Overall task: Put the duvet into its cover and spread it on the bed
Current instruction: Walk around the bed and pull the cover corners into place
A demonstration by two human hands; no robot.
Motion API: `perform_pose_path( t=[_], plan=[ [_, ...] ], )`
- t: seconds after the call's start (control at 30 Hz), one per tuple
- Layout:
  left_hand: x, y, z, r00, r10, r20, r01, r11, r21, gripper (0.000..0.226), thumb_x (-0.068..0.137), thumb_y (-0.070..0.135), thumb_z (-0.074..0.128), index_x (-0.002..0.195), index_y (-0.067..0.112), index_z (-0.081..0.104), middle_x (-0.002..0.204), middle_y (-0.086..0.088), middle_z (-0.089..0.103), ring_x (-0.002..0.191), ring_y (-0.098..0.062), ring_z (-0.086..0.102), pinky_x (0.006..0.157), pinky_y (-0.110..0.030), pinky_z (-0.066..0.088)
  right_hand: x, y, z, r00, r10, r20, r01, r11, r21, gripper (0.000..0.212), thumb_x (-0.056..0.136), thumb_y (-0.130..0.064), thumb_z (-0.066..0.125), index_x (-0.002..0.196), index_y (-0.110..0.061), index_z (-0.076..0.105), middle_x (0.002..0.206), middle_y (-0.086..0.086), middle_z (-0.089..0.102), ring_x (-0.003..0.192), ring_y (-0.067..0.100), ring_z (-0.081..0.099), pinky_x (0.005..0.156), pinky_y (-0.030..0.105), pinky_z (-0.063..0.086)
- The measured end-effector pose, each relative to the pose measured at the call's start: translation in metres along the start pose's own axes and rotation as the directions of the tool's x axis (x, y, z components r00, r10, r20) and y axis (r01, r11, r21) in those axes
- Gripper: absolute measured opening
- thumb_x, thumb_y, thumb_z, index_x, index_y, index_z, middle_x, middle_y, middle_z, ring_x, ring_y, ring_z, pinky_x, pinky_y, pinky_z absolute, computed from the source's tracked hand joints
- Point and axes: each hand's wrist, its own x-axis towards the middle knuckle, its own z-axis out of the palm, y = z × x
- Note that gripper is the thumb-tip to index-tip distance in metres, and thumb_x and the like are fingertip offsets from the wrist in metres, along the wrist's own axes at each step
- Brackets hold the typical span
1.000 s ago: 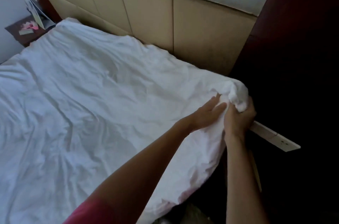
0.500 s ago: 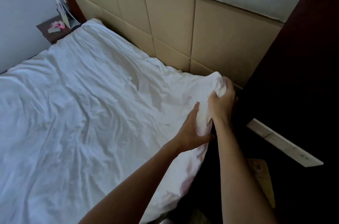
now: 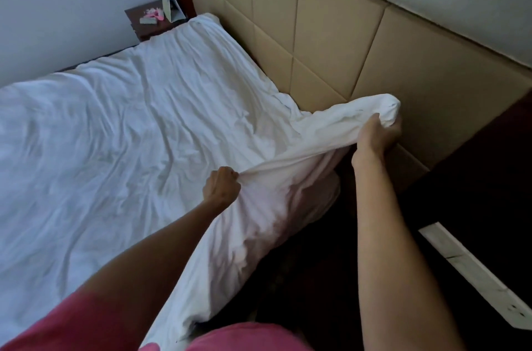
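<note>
From the head camera I look down on a bed covered by a white, wrinkled duvet (image 3: 129, 126) in its cover, filling the frame from nine o'clock to the centre. My right hand (image 3: 380, 134), at about two o'clock, is clenched around the near top corner of the duvet, lifting it off the mattress just in front of the tan padded headboard (image 3: 331, 34). My left hand (image 3: 221, 185), near the centre, is a closed fist bunching the duvet's side edge, and the fabric is pulled taut between the two hands. Below that edge the cloth hangs down the side of the bed toward six o'clock. Pink sleeves (image 3: 72, 324) show along the bottom. At eleven o'clock a dark nightstand (image 3: 144, 25) stands beside the bed, holding a folded card (image 3: 169, 5) and small pink items (image 3: 154, 14). A pale strip (image 3: 472, 275) lies at four o'clock against the dark floor.
</note>
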Motion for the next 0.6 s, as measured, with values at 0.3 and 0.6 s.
perform_pose_path(
  t=[0.3,0.6],
  plan=[
    [0.049,0.025,-0.097,0.998,-0.019,-0.066,-0.001,0.957,-0.29,0.023,0.08,-0.014,0.044,0.066,-0.003,0.058,0.053,-0.017,0.067,0.062,-0.026,0.072,0.069,-0.039,0.056,0.005,0.004,0.021,0.995,0.067,0.073,-0.059,0.993,-0.106,0.046,0.093,-0.008,0.046,0.139,-0.01,0.053,0.134,0.013,0.06,0.119,0.026,0.061,0.099,0.039,0.053],
    [0.048,0.099,-0.106,0.913,0.281,0.294,-0.214,0.947,-0.24,0.042,0.092,0.048,0.06,0.101,0.007,0.065,0.096,-0.007,0.067,0.077,-0.018,0.063,0.066,-0.027,0.054,-0.011,-0.016,0.056,0.988,0.061,0.145,-0.043,0.991,-0.125,0.04,0.09,-0.007,0.044,0.125,-0.008,0.063,0.121,0.01,0.067,0.109,0.023,0.065,0.096,0.043,0.054]
  ],
)
